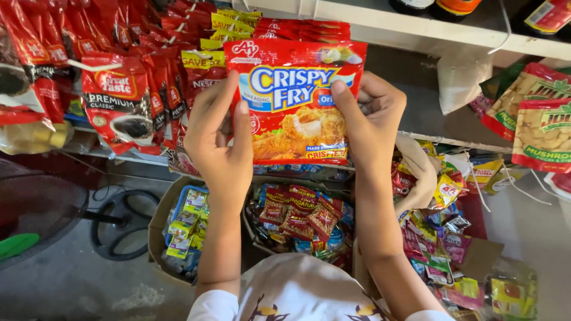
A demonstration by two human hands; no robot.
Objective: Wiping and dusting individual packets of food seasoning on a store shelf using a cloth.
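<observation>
Pinching a red breading-mix packet (pixel 294 101) by both side edges, left hand (pixel 217 139) and right hand (pixel 372 122), held flat, front showing, above a cardboard box of snack sachets (pixel 300 217).

Hanging strips of red foil coffee sachets (pixel 128 89) crowd the space left of the left hand (pixel 217 139). A white wooden shelf (pixel 416 30) closes off the room above. Below the arms, open cardboard boxes of small snack packets (pixel 297 217) fill the floor; bare grey concrete floor (pixel 77 279) lies open lower left.
</observation>
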